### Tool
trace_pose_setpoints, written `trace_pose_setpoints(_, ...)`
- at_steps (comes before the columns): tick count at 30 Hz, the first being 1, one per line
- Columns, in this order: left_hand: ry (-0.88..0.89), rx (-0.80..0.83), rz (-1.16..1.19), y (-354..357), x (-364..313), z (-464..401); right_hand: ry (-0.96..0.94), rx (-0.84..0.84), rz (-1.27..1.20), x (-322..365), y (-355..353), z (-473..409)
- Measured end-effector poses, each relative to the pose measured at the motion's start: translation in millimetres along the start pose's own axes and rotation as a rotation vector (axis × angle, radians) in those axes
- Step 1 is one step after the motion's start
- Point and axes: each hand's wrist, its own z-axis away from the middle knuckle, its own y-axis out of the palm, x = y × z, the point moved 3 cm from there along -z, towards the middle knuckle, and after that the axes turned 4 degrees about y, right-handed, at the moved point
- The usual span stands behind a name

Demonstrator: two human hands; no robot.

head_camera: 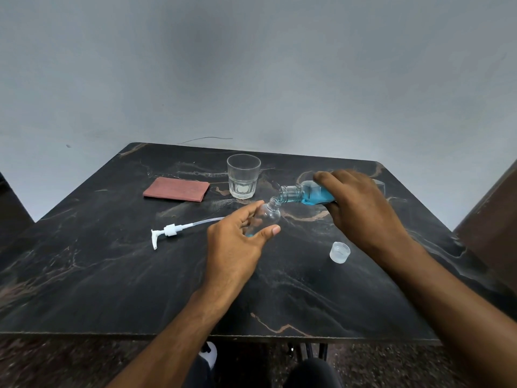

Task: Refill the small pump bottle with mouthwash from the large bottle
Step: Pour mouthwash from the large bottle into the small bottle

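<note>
1. Small pump bottle [267,217]: uncapped, tilted, on the worktop [112,275], left hand [237,242] grip loosely curled around it.
2. Large bottle [307,193]: right hand [361,208] grip clasps it, pouring (little blue inside so far).
3. Next: steady pour, then refit pump [167,232].

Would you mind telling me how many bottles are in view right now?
2. The small bottle is held in the left hand at the table's centre; the large bottle is tipped over its mouth by the right hand.
</note>
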Motion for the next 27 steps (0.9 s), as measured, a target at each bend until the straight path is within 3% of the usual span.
trace_pose_setpoints(27,0.005,0.009,-0.02,0.3,-4.8,3.0,-0.012,-0.016,0.015,1.7,-8.5,0.9)
